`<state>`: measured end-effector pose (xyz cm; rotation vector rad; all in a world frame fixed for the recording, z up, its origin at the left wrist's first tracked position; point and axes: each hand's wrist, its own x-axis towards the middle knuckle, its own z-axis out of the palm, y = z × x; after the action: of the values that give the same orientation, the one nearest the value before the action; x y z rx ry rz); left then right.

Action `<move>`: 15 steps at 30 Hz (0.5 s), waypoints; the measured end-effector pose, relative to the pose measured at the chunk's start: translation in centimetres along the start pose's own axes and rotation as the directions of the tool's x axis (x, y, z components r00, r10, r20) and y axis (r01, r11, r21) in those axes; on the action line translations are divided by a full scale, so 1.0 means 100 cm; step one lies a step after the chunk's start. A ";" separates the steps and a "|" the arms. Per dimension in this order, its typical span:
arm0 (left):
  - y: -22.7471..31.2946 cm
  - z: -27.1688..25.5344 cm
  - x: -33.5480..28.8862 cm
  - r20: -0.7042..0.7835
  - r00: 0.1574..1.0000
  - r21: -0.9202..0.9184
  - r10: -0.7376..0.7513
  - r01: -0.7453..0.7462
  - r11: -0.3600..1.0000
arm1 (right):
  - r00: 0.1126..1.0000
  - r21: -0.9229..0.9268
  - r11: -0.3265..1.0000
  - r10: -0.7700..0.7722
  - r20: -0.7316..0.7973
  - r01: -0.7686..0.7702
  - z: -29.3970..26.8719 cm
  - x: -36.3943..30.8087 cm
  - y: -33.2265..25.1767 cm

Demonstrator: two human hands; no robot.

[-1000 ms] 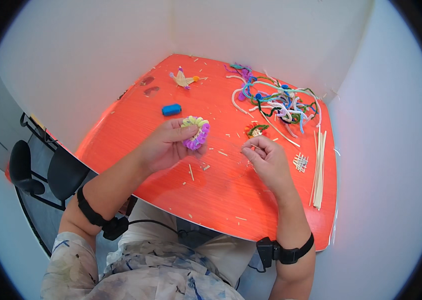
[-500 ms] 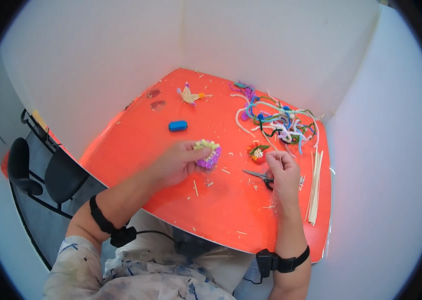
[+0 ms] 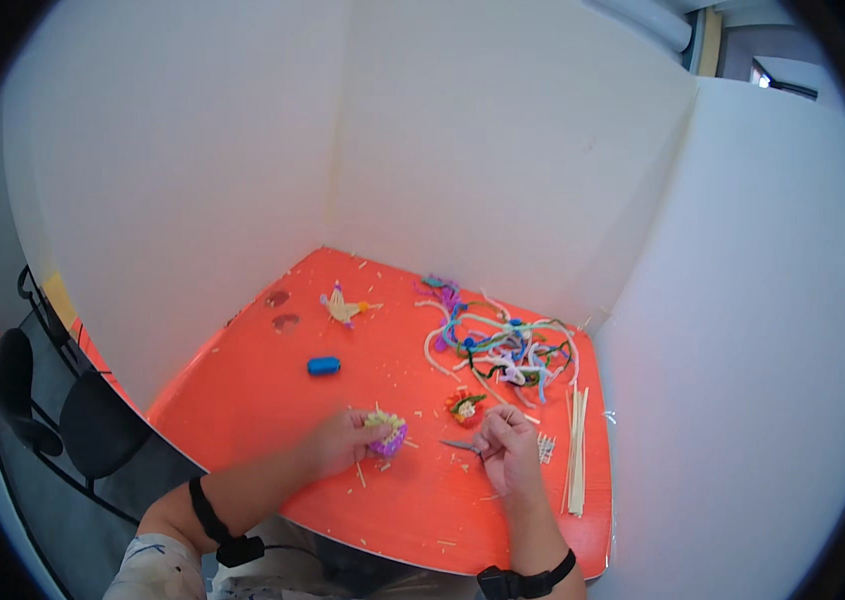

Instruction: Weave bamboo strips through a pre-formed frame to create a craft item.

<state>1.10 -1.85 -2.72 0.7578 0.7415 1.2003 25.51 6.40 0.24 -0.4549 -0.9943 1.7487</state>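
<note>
My left hand [image 3: 343,442] pinches a small round woven craft piece [image 3: 388,436], yellow along its top and purple below. My right hand [image 3: 509,448] is raised over the table with its thumb and fingertips pressed together; whatever they may hold is too small to make out. Just left of that hand, a pair of scissors [image 3: 459,444] points leftward, its handles partly covered by the fingers in this view. A similar round piece in red, orange and green [image 3: 464,407] lies beyond the scissors.
A tangle of coloured fuzzy yarn [image 3: 503,345] spreads across the back right. Thin pale sticks [image 3: 578,455] lie along the right edge. A blue cylindrical object [image 3: 324,367] sits left of centre, with a star-shaped stick piece [image 3: 345,306] behind it. White walls [image 3: 503,150] enclose the red table [image 3: 233,400].
The view has tilted upward, so the table and both hands appear lower and more of the walls shows. Both hands keep their pinches, nearly unmoved relative to the table.
</note>
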 end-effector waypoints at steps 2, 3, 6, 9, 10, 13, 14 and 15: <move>-0.004 -0.003 0.002 0.073 0.997 0.055 0.012 -0.016 0.998 | 0.998 0.104 0.994 0.016 0.057 -0.022 0.000 -0.001 -0.002; -0.006 -0.004 0.004 0.127 0.992 0.100 0.009 -0.022 0.995 | 0.996 0.122 0.992 0.029 0.080 -0.039 -0.001 0.000 -0.003; -0.009 -0.003 0.003 0.077 0.997 0.171 0.003 -0.016 0.985 | 0.991 0.173 0.983 0.041 0.124 -0.062 -0.002 0.000 -0.003; -0.006 0.000 0.002 0.099 0.995 0.092 -0.007 -0.003 0.996 | 0.986 0.199 0.978 0.026 0.167 -0.060 -0.003 0.000 -0.003; -0.004 0.001 0.002 0.107 0.994 0.096 -0.002 -0.008 0.995 | 0.984 0.214 0.974 0.032 0.177 -0.071 -0.002 0.000 -0.002; -0.003 0.002 -0.001 0.136 0.991 0.086 0.002 -0.014 0.996 | 0.985 0.189 0.979 0.038 0.170 -0.071 0.000 -0.003 -0.001; -0.004 0.002 -0.002 0.120 0.993 0.069 0.002 -0.010 0.998 | 0.985 0.187 0.980 0.035 0.169 -0.067 0.001 -0.004 -0.001; -0.004 0.003 -0.003 0.103 0.995 0.051 -0.001 -0.005 0.999 | 0.989 0.183 0.981 0.033 0.143 -0.059 0.002 -0.005 0.000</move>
<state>1.45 -2.24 -2.85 0.8566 0.6882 1.1388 25.57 5.87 0.32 -0.2394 -0.9113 1.9161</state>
